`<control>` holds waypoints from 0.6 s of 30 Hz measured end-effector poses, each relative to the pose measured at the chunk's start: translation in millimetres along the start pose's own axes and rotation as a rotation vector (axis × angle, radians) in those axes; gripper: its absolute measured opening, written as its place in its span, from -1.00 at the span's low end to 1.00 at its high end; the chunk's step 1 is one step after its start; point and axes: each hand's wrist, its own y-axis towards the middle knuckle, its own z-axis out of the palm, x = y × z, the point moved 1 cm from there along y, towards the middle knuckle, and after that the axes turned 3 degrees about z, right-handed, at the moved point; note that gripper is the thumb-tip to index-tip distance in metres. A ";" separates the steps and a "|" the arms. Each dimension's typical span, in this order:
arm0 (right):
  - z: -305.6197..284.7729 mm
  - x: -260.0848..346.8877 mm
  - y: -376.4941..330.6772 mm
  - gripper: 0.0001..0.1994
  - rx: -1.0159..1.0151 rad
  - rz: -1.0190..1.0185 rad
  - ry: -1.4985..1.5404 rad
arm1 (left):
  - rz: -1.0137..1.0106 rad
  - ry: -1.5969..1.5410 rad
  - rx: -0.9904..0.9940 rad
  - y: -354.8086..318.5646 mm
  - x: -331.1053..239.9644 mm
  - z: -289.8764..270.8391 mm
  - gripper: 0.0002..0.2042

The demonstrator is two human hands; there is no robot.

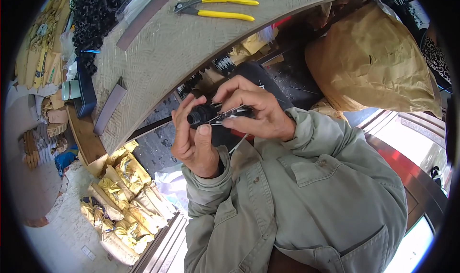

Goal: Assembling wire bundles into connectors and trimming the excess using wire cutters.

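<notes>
Close to the chest, below the bench edge: both hands meet on one small black cylindrical part [200, 115].

Left hand [191, 139]: wrapped around the part, thumb up its near side, fingers curled behind. Firm enclosing grip; the round open end faces left.

Right hand [256, 112]: pinching a bundle of thin wires or strips [230, 114], black with pale streaks, between thumb and forefinger. Bundle runs straight into the back of the black part. Whether it is already seated inside cannot be told; the fingers hide the joint.

Handling, judged:
- Part looks like moulded plastic or rubber: light, stiff, smooth-sided. Likely to twist in the grip, so the full wrap suits it better than a fingertip hold.
- Wires look thin and springy; they would bend if pushed from far back. Best taken near the entry point, where the right hand has them now.
- Nothing here seems fragile, though small pieces would be easy to drop.

Edges and room:
- Woven-patterned worktop [158, 48] curves above the hands; its edge is near the knuckles but apart.
- Yellow-handled pliers [215, 8] lie well away on the far side of it.
- Large brown paper sack [373, 57] sits upper right; a heap of black parts [93, 14] is at upper left.
- Yellow-wrapped bundles [120, 196] are stacked on the floor, lower left.
- Open space exists only between chest and bench, tight for sweeping moves.
</notes>
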 end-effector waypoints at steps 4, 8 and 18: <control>0.0 -0.3 4.7 -0.85 -0.027 -0.029 -0.020 | -0.043 -0.007 -0.029 -1.2 -0.2 -1.2 -0.64; -7.0 -1.1 8.3 -0.86 0.088 0.089 0.014 | -0.057 -0.071 -0.010 -1.3 0.1 -4.2 -0.63; -16.4 -5.1 15.0 -0.92 0.222 0.344 0.329 | 0.045 -0.032 0.104 2.5 7.7 1.4 -0.58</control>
